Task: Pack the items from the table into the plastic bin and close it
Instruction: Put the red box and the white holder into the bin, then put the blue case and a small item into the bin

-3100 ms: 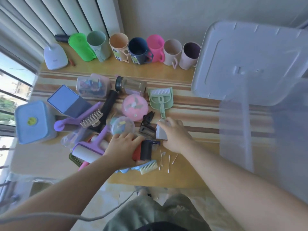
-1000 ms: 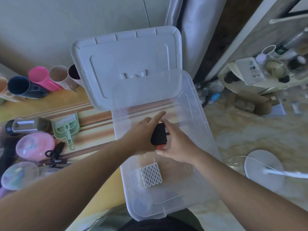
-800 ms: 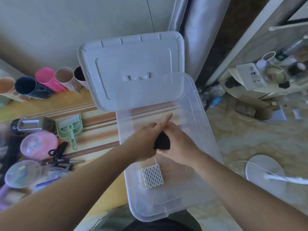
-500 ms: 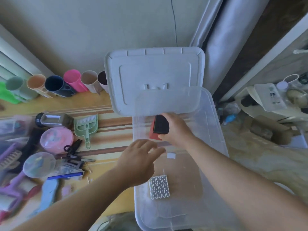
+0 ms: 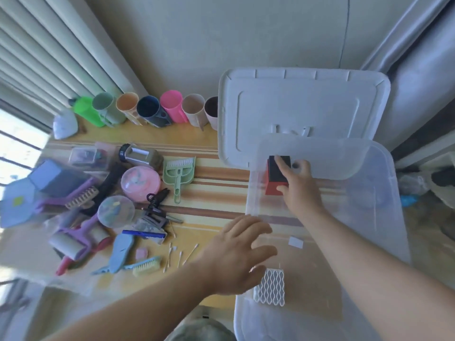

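Note:
The clear plastic bin (image 5: pixel 384 217) stands at the table's right end, its white lid (image 5: pixel 302 104) leaning upright behind it. My right hand (image 5: pixel 299 185) grips a black and red block (image 5: pixel 275 178) against the bin's far left corner. A white mesh-patterned pad (image 5: pixel 269 287) lies on the bin floor near me. My left hand (image 5: pixel 236 254) hovers over the bin's left edge, fingers spread, holding nothing. Loose items cover the table to the left: a green mini dustpan (image 5: pixel 178 172), a pink round case (image 5: pixel 140 180), a lint roller (image 5: pixel 71 244).
A row of coloured cups (image 5: pixel 152 112) lines the wall behind the table. Cotton swabs (image 5: pixel 179 254) and a small blue brush (image 5: pixel 145 265) lie near the front edge. Window blinds hang at the left. Clutter sits on the floor at the right.
The block passed from both hands to my right hand alone, which moved it to the bin's far left corner. My left hand came away leftward and opened. The view swung back left.

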Demonstrator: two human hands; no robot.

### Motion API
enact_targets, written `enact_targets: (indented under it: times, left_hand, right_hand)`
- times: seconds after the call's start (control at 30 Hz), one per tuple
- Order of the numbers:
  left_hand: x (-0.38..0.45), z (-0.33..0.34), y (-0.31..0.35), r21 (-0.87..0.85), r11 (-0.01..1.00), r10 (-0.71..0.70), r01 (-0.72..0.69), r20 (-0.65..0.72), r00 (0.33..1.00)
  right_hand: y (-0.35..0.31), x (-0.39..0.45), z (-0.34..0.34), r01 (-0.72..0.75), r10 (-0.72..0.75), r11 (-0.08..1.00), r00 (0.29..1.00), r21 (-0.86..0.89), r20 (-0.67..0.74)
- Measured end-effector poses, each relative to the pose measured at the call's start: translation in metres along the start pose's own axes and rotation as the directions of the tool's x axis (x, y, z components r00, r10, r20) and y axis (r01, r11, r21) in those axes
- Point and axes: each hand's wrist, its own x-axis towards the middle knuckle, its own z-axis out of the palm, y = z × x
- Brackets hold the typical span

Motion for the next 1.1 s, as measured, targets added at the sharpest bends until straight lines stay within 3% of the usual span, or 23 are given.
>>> enact_targets:
  times: [0.13,0.33,0.37,0.43,0.5,0.57,0.63,0.73,0.8,0.87,0.9,1.0,1.1]
  left_hand:
    - [-0.039,-0.005,-0.021,-0.037,0.993,-0.11,0.109,-0.037,0.993]
    - [-0.097,-0.002,-0.09,-0.004,0.926,-0.375,0.379,0.133,0.918]
    - [-0.105,-0.002,-0.107,-0.03,0.902,-0.425,0.431,0.118,0.897]
    - [-0.122,-0.008,-0.143,-0.074,0.831,-0.549,0.552,0.057,0.834]
    - [-0.14,-0.017,-0.18,-0.048,0.746,-0.662,0.665,0.059,0.747]
    - [-0.157,-0.027,-0.213,0.003,0.668,-0.742,0.744,0.085,0.665]
    - [-0.177,-0.035,-0.245,0.012,0.571,-0.821,0.821,0.04,0.57]
    - [-0.208,-0.04,-0.289,-0.022,0.425,-0.903,0.905,0.048,0.426]
    - [-0.224,-0.038,-0.309,-0.08,0.377,-0.907,0.923,0.172,0.385]
    - [-0.236,-0.033,-0.317,-0.161,0.395,-0.855,0.905,0.295,0.426]
    - [-0.24,-0.029,-0.319,-0.176,0.422,-0.827,0.889,0.327,0.457]
    - [-0.25,-0.019,-0.326,-0.234,0.422,-0.809,0.876,0.338,0.481]
    - [-0.25,-0.016,-0.33,-0.311,0.418,-0.797,0.853,0.325,0.509]
  right_hand:
    - [-0.007,-0.003,0.01,-0.025,0.025,0.998,1.0,0.065,-0.003]
    - [-0.01,-0.013,0.003,-0.119,0.094,0.976,0.986,0.184,0.139]
    - [-0.014,-0.018,-0.004,-0.156,0.139,0.97,0.985,0.185,0.101]
    - [-0.033,-0.027,-0.019,-0.21,0.238,0.951,0.966,0.227,-0.103]
    - [-0.066,-0.034,-0.032,-0.144,0.225,0.953,0.926,0.267,-0.303]
    - [-0.109,-0.036,-0.035,0.016,0.082,0.975,0.902,0.223,-0.424]
    - [-0.157,-0.033,-0.021,0.214,-0.129,0.967,0.882,0.141,-0.453]
    - [-0.234,-0.021,0.021,0.299,-0.255,0.941,0.933,0.157,-0.253]
    - [-0.28,-0.008,0.058,0.199,-0.215,0.96,0.975,0.196,0.062]
    - [-0.314,0.005,0.098,0.07,-0.138,0.976,0.93,0.204,0.341]
    - [-0.327,0.012,0.116,-0.007,-0.087,0.975,0.906,0.221,0.413]
    - [-0.354,0.027,0.154,-0.255,0.087,0.931,0.852,0.263,0.516]
    - [-0.368,0.04,0.178,-0.362,0.166,0.883,0.835,0.297,0.525]
